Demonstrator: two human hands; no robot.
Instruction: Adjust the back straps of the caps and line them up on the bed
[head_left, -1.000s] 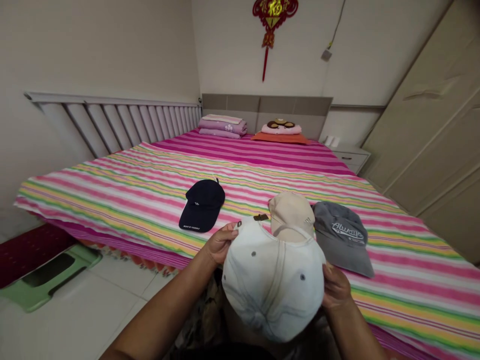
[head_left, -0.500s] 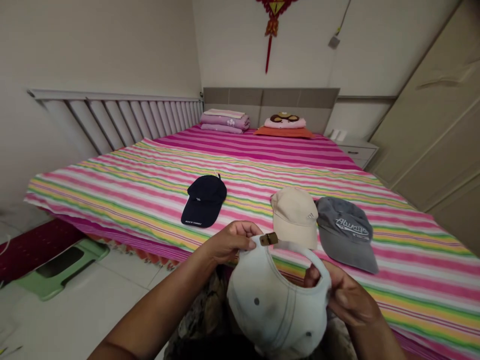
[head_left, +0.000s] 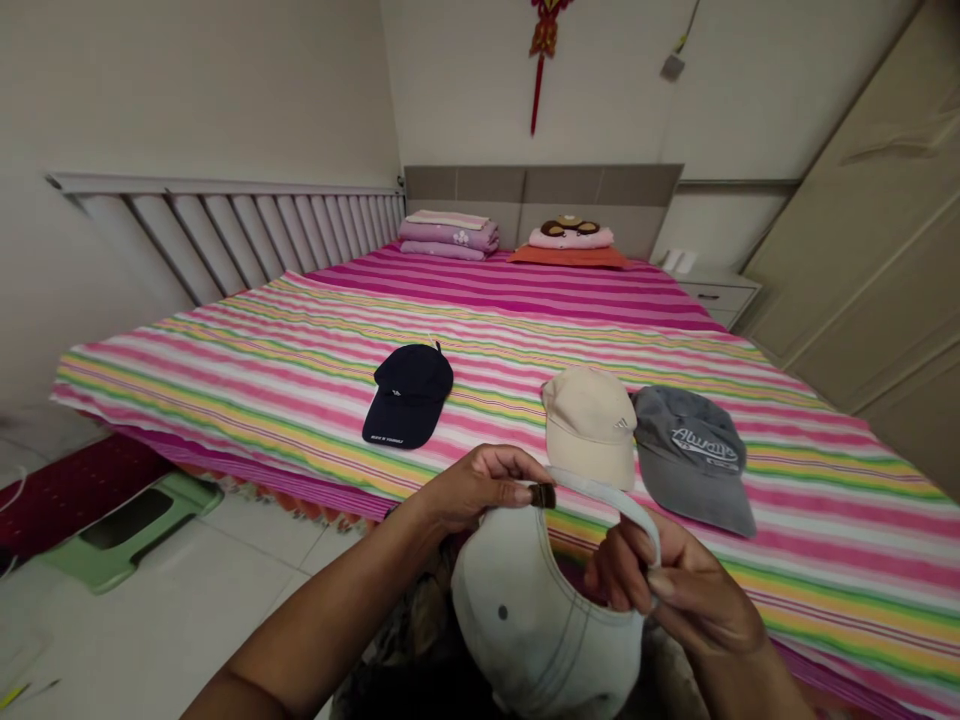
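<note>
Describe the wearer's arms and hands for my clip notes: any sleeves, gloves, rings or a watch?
Both forearms are bare, with no sleeve reaching into view. The left hand and the right hand wear no gloves, and no ring, watch or bracelet shows on either. The fingernails look short and unpainted, though the picture is too soft to be sure.

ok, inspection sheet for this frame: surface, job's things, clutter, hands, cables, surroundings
Surface: bed with a striped sheet, flat.
Job's things: white cap held in front of the bed edge, its back strap and buckle turned up.
Clutter: navy cap, beige cap and grey cap on the sheet; beige and grey touch.
Hands: left hand in a pinch grip at the buckle; right hand closed on the strap.
Cables: one runs down the wall to a small box.
Surroundings: folded bedding, pillow, nightstand, wardrobe, green stool.
</note>
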